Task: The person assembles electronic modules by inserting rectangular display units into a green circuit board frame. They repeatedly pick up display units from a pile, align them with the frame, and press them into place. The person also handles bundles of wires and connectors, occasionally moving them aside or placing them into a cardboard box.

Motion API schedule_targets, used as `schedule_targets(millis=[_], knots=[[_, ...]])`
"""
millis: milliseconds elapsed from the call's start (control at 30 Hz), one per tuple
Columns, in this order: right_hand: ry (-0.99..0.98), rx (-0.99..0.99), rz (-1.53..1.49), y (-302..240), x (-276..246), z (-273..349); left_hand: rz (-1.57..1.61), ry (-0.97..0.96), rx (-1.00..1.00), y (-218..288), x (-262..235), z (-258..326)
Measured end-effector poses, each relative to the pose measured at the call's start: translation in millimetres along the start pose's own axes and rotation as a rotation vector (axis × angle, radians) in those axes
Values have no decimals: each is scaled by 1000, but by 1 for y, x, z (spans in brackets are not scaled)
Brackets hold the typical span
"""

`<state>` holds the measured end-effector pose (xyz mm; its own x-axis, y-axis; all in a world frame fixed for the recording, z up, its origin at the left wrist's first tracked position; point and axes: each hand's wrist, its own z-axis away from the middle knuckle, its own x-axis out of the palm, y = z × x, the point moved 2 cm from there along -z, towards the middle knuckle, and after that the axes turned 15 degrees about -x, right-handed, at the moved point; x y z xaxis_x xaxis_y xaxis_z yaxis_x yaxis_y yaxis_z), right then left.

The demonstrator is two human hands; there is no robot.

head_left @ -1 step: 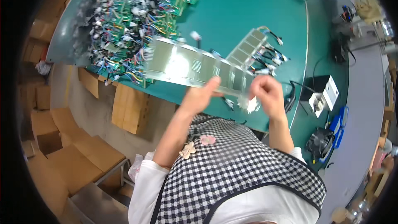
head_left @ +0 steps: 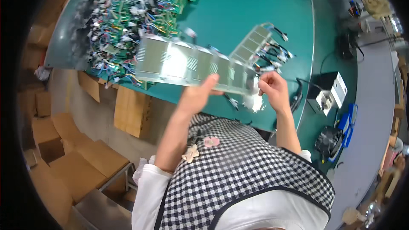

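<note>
Nearest my view is the checked apron [head_left: 255, 166], with two small flower shapes on its left side. Beyond it I have the left hand [head_left: 197, 96] closed on the long panel [head_left: 206, 64], thumb on its upper face and the other fingers out of sight beneath. The panel is held up over the counter [head_left: 251, 0], slanting down to the right, with a bright glare on its left half. Just beside its right end is the right hand [head_left: 275, 90], its fingers curled in and the thumb near the index; I can't tell whether they pinch anything. White scraps [head_left: 254, 103] lie below that end.

To my right I see a fan [head_left: 329, 138] and, past it, a black-and-white box [head_left: 329, 93]. Beyond the held panel lies a shorter panel [head_left: 250, 46] with wires [head_left: 275, 57] along its right side. Far left, wired green boards [head_left: 132, 21] are heaped up.
</note>
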<state>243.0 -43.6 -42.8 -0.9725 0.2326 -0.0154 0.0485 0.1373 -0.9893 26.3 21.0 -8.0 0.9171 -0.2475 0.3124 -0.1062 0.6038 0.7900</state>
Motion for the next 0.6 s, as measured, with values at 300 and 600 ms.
schedule_targets(millis=[300, 600], knots=[[335, -1, 174, 7, -39, 23, -1170, 177, 697, 81, 23, 1], [262, 102, -679, -50, 8, 4, -1740, 58, 475, 31, 64, -32]])
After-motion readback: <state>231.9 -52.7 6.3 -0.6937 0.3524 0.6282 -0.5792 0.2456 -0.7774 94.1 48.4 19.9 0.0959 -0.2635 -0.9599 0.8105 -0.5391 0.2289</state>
